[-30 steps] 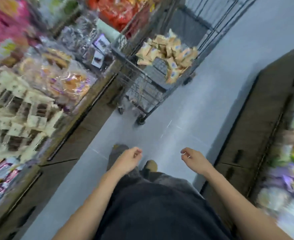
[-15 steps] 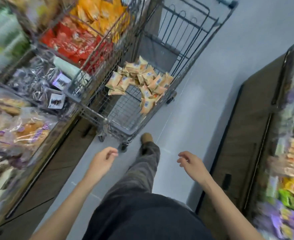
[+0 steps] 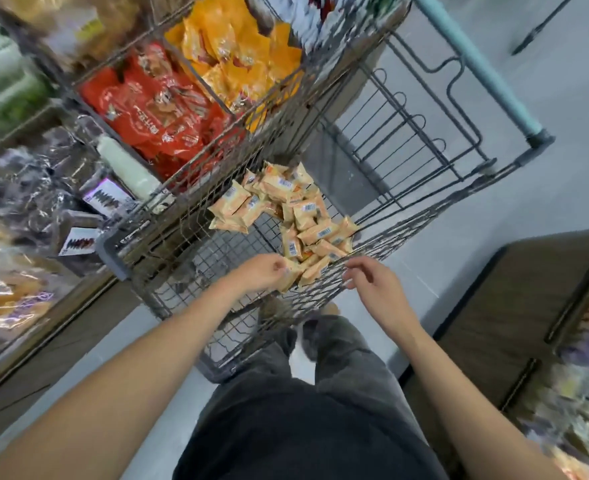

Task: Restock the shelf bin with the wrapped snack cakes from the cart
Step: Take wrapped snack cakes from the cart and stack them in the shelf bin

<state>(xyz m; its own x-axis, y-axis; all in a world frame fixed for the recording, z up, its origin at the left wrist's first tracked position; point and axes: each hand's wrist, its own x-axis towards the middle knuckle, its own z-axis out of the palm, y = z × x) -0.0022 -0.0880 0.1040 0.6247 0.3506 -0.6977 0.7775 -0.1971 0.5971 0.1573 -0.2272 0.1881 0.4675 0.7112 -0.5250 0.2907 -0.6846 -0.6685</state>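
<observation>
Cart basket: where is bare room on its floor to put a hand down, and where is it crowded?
Bare wire floor shows on the cart's left part, between the shelf-side wall and the snack cakes. The cakes crowd the right and near side, where the left hand reaches them. The right hand is at the near rim.

One cart (image 3: pixel 383 244), two hands — left (image 3: pixel 258 271), right (image 3: pixel 372 282)

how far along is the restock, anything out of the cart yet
Early in this round. Nothing shows as shelved from here, and the target bin can't be told apart. A pile of wrapped snack cakes lies in the wire cart. In hand: the left hand reaches in at the nearest cake, touching or about to pinch it; the grip is unclear. The right hand hovers at the cart's rim, holding nothing. Left: lifting the cakes and filling the bin.
</observation>
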